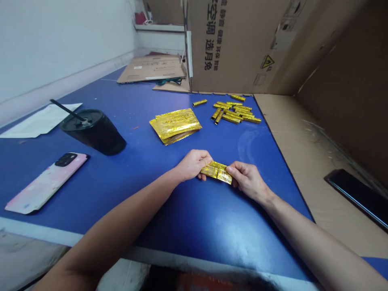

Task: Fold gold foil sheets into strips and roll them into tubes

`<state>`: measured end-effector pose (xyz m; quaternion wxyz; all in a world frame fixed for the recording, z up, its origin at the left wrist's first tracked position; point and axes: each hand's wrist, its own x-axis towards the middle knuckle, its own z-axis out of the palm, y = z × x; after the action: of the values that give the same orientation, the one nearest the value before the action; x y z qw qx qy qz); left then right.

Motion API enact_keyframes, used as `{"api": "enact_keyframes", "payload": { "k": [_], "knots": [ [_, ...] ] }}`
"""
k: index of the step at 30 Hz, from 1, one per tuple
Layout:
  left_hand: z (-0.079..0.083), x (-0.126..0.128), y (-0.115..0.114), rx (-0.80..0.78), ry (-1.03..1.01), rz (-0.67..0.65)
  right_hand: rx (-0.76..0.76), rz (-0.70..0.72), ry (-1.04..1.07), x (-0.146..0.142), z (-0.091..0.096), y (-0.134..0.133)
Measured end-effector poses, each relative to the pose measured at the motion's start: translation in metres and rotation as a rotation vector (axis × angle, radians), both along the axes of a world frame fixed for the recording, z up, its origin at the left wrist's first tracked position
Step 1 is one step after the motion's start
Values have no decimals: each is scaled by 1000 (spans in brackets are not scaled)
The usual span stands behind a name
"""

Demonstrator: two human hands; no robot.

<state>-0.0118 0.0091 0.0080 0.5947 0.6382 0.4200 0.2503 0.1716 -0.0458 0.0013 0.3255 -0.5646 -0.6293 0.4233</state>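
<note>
Between my two hands is a gold foil sheet [217, 171], partly folded, with creases across it. My left hand [194, 163] is closed on its left end, thumb on top. My right hand [247, 178] pinches the right end between thumb and fingers. Both hands are just above the blue table, near its front. Beyond them lies a stack of flat gold foil sheets [177, 124], slightly fanned out. Farther right, several narrow folded gold strips [235, 111] lie in a loose pile, with one strip [199, 103] apart to the left.
A black cup [97, 131] with a straw and a phone in a pink case [47, 184] are at the left, near white paper [39, 121]. Flat cardboard [151, 68] lies at the back. A big cardboard box [236, 48] stands behind; a dark phone [357, 196] rests on cardboard at right.
</note>
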Motion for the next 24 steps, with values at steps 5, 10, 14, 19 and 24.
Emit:
{"api": "enact_keyframes", "payload": {
  "k": [5,10,14,19,24],
  "knots": [
    [-3,-1,3,-12,-14,-29,-73,-6,69,-1,3,3],
    [-5,-3,5,-45,-69,-43,-73,-35,171,0,1,5],
    [-5,-3,5,-66,-89,-38,-63,-51,219,1,-4,6],
    [-9,-1,5,-65,-101,-47,-81,-52,216,1,-5,8],
    [-10,5,-3,-72,-60,-84,-103,61,129,1,0,5]
  ]
}}
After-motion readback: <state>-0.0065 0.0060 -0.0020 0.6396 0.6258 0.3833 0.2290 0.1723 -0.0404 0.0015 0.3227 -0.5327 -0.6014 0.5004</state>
